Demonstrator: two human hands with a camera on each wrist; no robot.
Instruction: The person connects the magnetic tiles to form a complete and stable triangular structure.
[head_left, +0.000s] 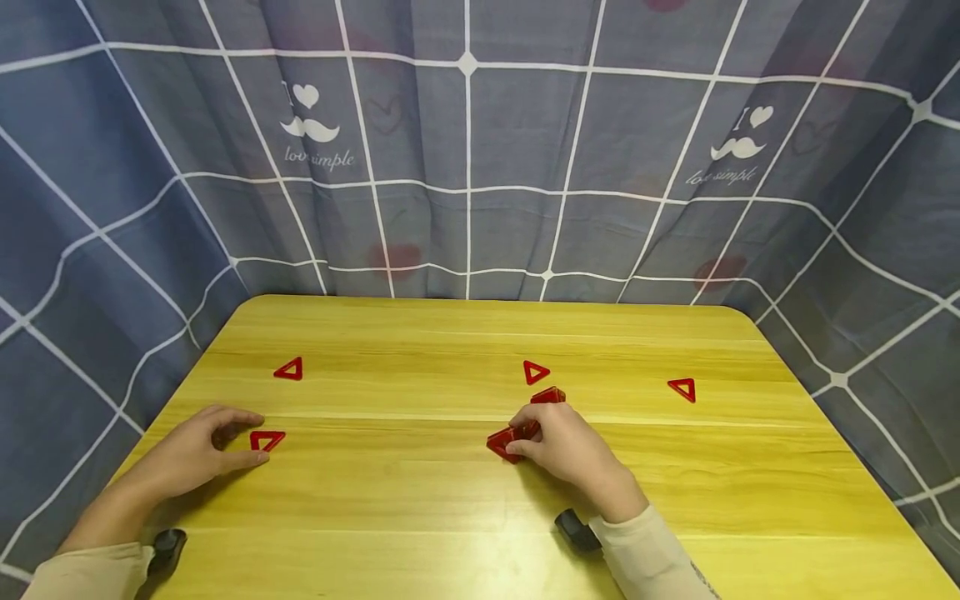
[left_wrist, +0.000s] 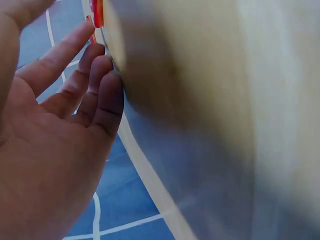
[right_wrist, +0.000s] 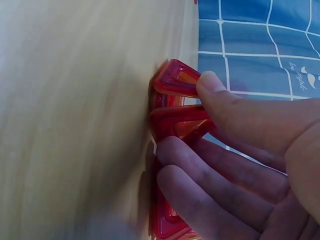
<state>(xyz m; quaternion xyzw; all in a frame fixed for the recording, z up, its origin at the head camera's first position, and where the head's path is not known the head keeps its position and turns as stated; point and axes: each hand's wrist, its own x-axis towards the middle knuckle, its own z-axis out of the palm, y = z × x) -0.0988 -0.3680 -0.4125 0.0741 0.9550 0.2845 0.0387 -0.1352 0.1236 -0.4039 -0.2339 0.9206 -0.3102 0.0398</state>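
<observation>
In the head view, my right hand (head_left: 566,443) pinches red triangular frames (head_left: 502,445) just right of the table's middle. The right wrist view shows its thumb on one red triangle (right_wrist: 175,80), with a second red triangle (right_wrist: 182,122) right below it. Another red triangle piece (right_wrist: 170,220) lies beyond the fingertips, partly covered by them; from the head it appears as a red block (head_left: 548,395) behind the hand. My left hand (head_left: 191,450) is at the left side, thumb and fingers spread around a red triangle (head_left: 266,439) lying flat. Whether the thumb touches it, I cannot tell.
Separate red triangles lie on the wooden table (head_left: 390,500): one at back left (head_left: 290,369), one behind the right hand (head_left: 536,372), one at right (head_left: 683,389). A grey checked curtain (head_left: 420,167) surrounds the table's back and sides. Black wrist devices (head_left: 577,531) sit at both cuffs.
</observation>
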